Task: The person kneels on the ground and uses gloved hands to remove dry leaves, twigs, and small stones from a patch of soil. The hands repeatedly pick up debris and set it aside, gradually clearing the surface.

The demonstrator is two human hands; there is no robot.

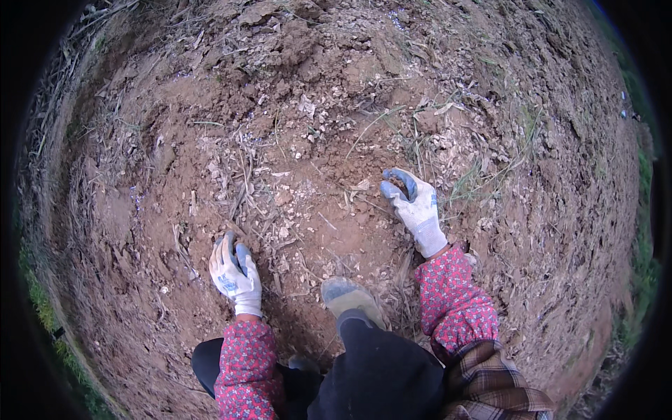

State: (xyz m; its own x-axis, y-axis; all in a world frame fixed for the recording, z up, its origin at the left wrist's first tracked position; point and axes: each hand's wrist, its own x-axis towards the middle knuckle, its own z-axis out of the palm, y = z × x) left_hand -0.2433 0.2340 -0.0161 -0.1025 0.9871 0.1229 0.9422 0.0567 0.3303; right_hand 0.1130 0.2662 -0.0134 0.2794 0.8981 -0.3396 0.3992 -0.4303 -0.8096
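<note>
My left hand (237,275), in a white knit work glove with blue-grey coating on the palm and fingers, is low over the brown soil (346,239). Its fingers curl downward, and the palm side is hidden, so whether it holds anything is unclear. My right hand (418,210) wears a matching glove and is farther forward. Thumb and forefinger are bent with a gap between them; soil shows through it. Loose crumbled soil (357,163) and dry leaf scraps (362,185) lie just beyond its fingertips.
A muddy shoe (353,299) stands on the soil between my hands, below my dark-clad knee (386,362). Green grass blades (467,181) lie right of my right hand. Dry stalks (244,178) and small pale bits litter the ground. Clods (296,44) rise farther ahead.
</note>
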